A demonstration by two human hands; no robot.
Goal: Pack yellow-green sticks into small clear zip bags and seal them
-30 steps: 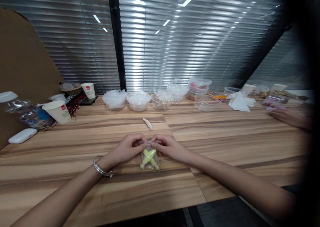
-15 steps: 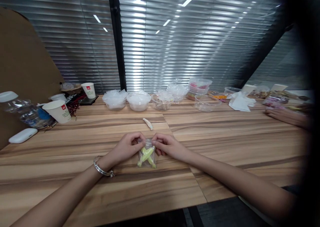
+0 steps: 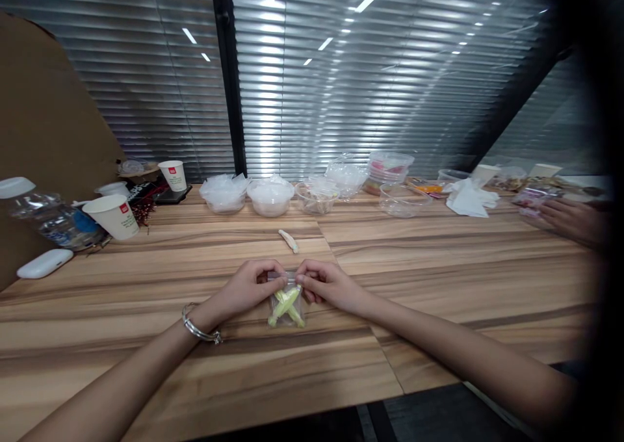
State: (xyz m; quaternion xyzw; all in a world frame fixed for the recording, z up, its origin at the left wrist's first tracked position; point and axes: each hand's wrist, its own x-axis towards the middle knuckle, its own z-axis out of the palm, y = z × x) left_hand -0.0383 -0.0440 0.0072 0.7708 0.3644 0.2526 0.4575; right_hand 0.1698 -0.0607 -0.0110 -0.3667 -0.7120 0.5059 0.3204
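A small clear zip bag (image 3: 298,317) lies at the middle of the table, with two yellow-green pieces (image 3: 285,306) crossed in an X inside it. My left hand (image 3: 254,285) pinches the bag's top edge near its left corner, thumb on top. At the right corner of that edge, the fingers of my right hand (image 3: 327,285) are closed on it too. Just beyond the bag, a small pale, elongated piece (image 3: 288,241) rests on the wood, touched by neither hand.
Along the back stand plastic-covered bowls (image 3: 271,196), an open clear container (image 3: 404,201) and white tissue (image 3: 470,198). Paper cups (image 3: 114,217), a plastic bottle (image 3: 63,224) and a white case (image 3: 45,264) sit at left. Another person's hand (image 3: 575,220) is at far right.
My left thumb has slid slightly right along the bag's top edge, closer to my right hand. The other person's hand has lifted and shifted onto the packets at far right.
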